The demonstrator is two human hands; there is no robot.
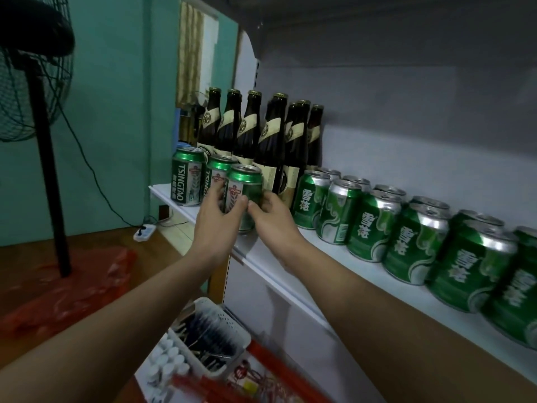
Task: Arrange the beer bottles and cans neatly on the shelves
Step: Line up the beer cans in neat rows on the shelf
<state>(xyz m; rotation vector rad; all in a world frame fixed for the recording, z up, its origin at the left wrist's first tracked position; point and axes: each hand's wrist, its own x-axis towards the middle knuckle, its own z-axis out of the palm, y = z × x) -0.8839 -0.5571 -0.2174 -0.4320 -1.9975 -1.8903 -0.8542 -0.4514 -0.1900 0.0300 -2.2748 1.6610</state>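
Both hands, left [216, 216] and right [271, 215], had fingers curled round the third Tsingtao can [245, 196] at the shelf [363, 274] front edge, bottles [270, 135] behind; best to keep it upright, label out, in line with its two neighbours.

The white shelf [343, 258] carries dark beer bottles [273, 135], Tsingtao cans [187, 177] and green cans [369, 225].

A single head-worn view looks forward and slightly down from close range, obliquely along the white shelf [334, 274], whose front edge runs from its far-left corner toward lower right.
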